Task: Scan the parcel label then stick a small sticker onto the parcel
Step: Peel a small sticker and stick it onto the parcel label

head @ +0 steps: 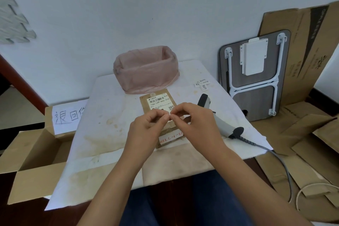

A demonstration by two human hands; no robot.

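Just above the parcel [159,108], long axis running away from the body, both hands [149,126] [194,123] pinched tip to tip on a tiny white sticker [170,114], label directly beneath, equally near either.

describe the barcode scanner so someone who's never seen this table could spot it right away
On the white cloth-covered table, look right of the brown cardboard parcel. The grey-and-black handheld scanner lies there on its side, the only thing trailing a grey cable off the table edge.
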